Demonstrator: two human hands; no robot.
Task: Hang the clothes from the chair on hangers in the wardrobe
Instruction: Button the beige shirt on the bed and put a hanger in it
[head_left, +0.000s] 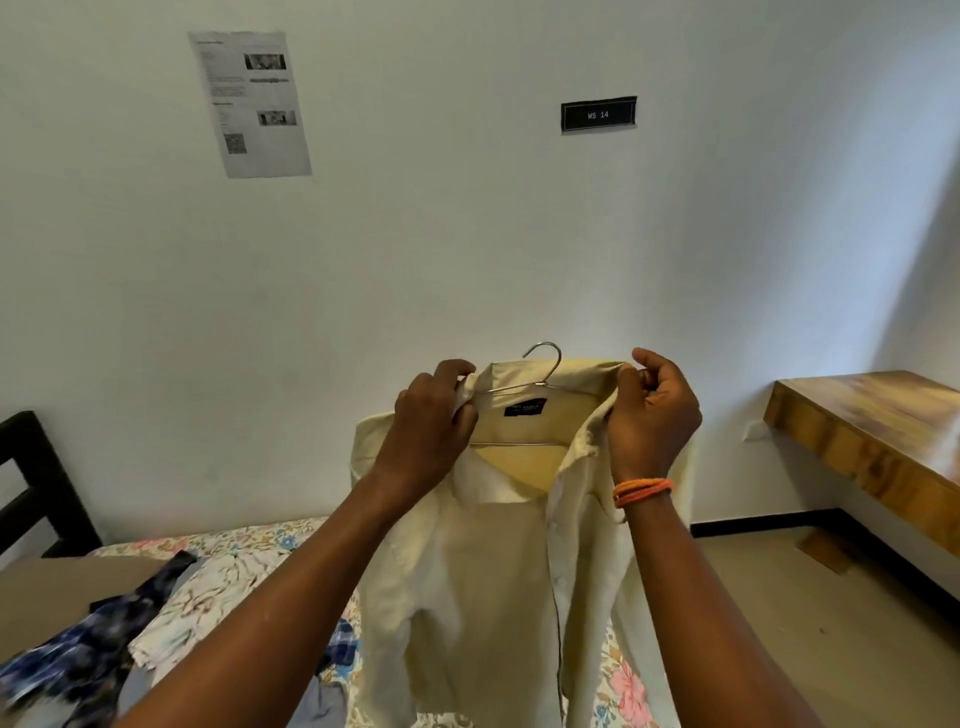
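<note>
Head view: both hands hold a pale yellow shirt (498, 561) up on a metal hanger (540, 374).

The left hand (434, 415) has its fingers (457, 371) curled around the collar's left end; the right hand (652, 415) pinches the right end. The shirt hangs open-fronted over a floral bed (249, 545) strewn with other clothes (83, 649). A dark neck label (524, 408) is unreadable; a wall plaque (598, 115) reads "WS 14".

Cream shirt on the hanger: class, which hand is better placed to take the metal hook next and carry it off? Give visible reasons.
Probably the left hand. It grips the cream shirt collar nearer the hanger hook, with its thumb near the wire. The right hand pinches the collar slightly farther away.
</note>
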